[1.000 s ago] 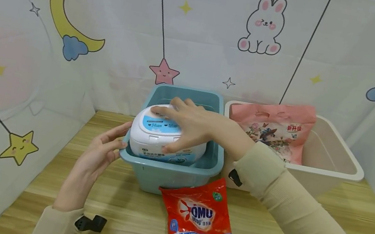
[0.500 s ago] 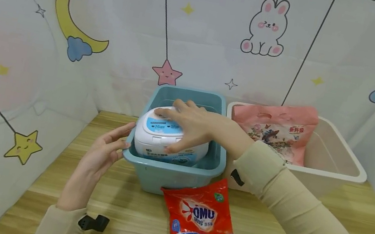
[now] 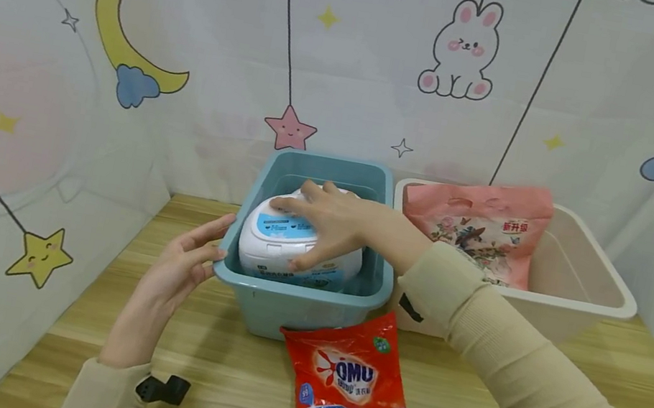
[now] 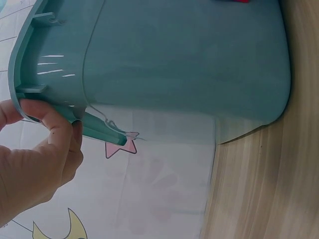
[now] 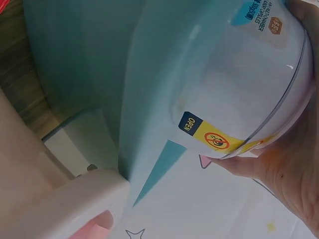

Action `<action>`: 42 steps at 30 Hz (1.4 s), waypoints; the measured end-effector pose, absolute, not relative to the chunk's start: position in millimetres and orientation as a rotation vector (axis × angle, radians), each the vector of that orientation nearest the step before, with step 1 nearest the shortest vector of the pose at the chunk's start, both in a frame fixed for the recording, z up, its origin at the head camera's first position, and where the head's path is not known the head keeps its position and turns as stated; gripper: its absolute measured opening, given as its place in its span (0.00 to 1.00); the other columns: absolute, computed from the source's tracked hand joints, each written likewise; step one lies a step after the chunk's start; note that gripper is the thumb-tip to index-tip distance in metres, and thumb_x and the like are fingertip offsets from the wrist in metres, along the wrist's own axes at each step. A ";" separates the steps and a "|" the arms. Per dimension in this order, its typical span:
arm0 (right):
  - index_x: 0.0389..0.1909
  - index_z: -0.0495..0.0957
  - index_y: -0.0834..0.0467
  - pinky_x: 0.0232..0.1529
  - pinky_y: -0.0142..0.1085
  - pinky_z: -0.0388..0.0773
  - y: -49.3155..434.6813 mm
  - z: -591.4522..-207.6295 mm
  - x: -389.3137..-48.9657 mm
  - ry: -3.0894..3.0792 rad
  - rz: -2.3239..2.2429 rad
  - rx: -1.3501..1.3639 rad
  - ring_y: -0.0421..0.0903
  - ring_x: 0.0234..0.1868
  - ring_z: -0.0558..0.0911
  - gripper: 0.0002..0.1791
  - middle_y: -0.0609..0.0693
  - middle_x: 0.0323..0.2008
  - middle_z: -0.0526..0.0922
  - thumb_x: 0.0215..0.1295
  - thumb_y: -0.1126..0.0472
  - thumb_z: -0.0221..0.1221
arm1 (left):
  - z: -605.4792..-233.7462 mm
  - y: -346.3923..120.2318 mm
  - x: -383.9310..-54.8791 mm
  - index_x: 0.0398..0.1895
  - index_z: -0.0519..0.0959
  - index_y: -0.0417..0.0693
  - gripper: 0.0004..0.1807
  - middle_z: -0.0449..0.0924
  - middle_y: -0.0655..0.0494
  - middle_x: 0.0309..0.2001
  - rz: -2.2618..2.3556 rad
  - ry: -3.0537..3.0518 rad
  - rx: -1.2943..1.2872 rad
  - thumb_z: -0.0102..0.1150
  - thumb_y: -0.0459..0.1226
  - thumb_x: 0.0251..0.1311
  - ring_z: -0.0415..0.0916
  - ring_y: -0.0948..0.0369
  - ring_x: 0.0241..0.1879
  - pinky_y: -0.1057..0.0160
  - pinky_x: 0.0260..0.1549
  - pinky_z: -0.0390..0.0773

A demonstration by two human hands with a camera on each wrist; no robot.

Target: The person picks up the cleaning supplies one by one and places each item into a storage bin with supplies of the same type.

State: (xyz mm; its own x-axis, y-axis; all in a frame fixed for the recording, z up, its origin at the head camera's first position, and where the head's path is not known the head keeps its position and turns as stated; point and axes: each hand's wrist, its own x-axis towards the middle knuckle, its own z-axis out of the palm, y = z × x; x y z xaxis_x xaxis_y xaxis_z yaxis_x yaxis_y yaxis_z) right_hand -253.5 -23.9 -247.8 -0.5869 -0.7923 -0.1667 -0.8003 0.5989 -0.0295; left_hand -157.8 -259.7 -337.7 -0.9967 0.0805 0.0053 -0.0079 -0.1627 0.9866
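A white tub of laundry capsules point(image 3: 269, 250) with a blue label sits inside the teal plastic bin point(image 3: 297, 314), mostly below its rim. My right hand point(image 3: 336, 226) spreads over the tub from above and grips it, thumb on the front side and fingers over the lid. In the right wrist view the tub point(image 5: 234, 94) shows a yellow "OPEN" sticker, with the hand point(image 5: 289, 169) curled along it. At the bin's left rim, my left hand point(image 3: 179, 269) pinches the edge between thumb and fingers, as the left wrist view of the hand point(image 4: 47, 154) confirms.
A red bag of OMU washing powder point(image 3: 349, 390) lies on the wooden table in front of the bin. To the right stands a cream bin point(image 3: 566, 302) holding a pink bag point(image 3: 487, 225). A patterned cloth backdrop point(image 3: 359, 93) rises behind.
The tub has sunk a little deeper into the teal bin, with my right hand lowering along with it. My left hand keeps its hold on the rim.
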 end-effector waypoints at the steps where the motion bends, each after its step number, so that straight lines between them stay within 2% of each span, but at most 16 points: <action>1: 0.73 0.47 0.33 0.60 0.54 0.69 -24.3 -248.2 -254.0 2.661 0.080 -1.330 0.54 0.64 0.62 0.50 0.51 0.69 0.57 0.49 0.28 0.58 | -337.6 -259.6 -157.9 0.73 0.56 0.39 0.34 0.66 0.58 0.56 2.350 1.994 0.085 0.49 0.26 0.62 0.76 0.69 0.44 0.71 0.40 0.78; 12: 0.73 0.47 0.31 0.59 0.57 0.70 -25.8 -250.6 -256.8 2.619 0.197 -1.271 0.55 0.65 0.62 0.50 0.51 0.72 0.55 0.49 0.27 0.57 | -337.9 -257.0 -158.3 0.72 0.57 0.39 0.33 0.67 0.56 0.56 2.373 1.977 0.084 0.49 0.26 0.62 0.77 0.67 0.44 0.71 0.41 0.78; 25: 0.74 0.46 0.33 0.67 0.64 0.57 -24.8 -260.9 -259.6 2.565 0.245 -1.229 0.63 0.73 0.54 0.50 0.56 0.76 0.47 0.52 0.27 0.56 | -339.5 -261.9 -156.9 0.73 0.56 0.39 0.33 0.66 0.56 0.56 2.379 1.983 0.081 0.48 0.26 0.63 0.76 0.67 0.43 0.71 0.40 0.79; 42: 0.73 0.47 0.31 0.68 0.66 0.53 -31.3 -270.3 -259.4 2.538 0.230 -1.148 0.64 0.75 0.50 0.49 0.54 0.77 0.46 0.52 0.30 0.60 | -336.8 -257.8 -156.1 0.73 0.57 0.39 0.33 0.66 0.55 0.56 2.367 1.999 0.074 0.49 0.26 0.62 0.76 0.67 0.43 0.70 0.40 0.78</action>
